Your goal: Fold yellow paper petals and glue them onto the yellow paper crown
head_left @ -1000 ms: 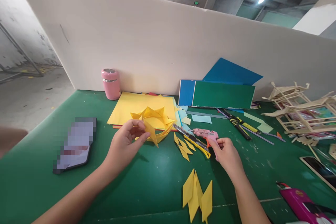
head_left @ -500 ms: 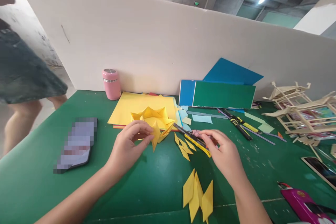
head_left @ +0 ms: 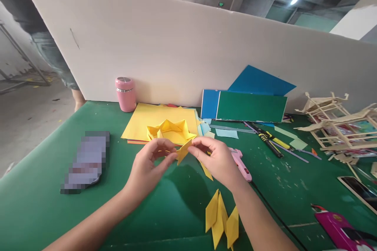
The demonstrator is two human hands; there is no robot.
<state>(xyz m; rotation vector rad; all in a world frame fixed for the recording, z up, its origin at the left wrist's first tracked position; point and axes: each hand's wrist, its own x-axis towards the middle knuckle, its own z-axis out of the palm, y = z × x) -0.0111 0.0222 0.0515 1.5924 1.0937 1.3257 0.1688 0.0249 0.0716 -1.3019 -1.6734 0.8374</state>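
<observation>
Between my two hands is a small folded yellow paper piece [head_left: 184,152]. My left hand [head_left: 153,160] pinches its left side, and the fingertips of my right hand [head_left: 213,159] close on its right edge. Just behind the fingers sits a ring-shaped yellow paper fold with pointed edges [head_left: 171,126], partly hidden by my left hand. A pink glue gun [head_left: 242,164] lies right of my right hand, its black cord running toward me. Small yellow folded strips [head_left: 207,171] show partly under my right hand. Nearer to me stand several larger folded yellow pieces [head_left: 219,219].
Yellow paper sheets [head_left: 137,123] lie at the back beside a pink flask [head_left: 126,95]. A phone [head_left: 88,160] is at the left. Cutters [head_left: 271,141], paper scraps and a wooden stick model [head_left: 338,125] occupy the right. A person [head_left: 53,51] is behind the white partition [head_left: 165,43].
My right hand has moved left and taken the edge of the folded paper piece in my left hand. The pink glue gun now shows more fully. The person at left has moved behind the partition.
</observation>
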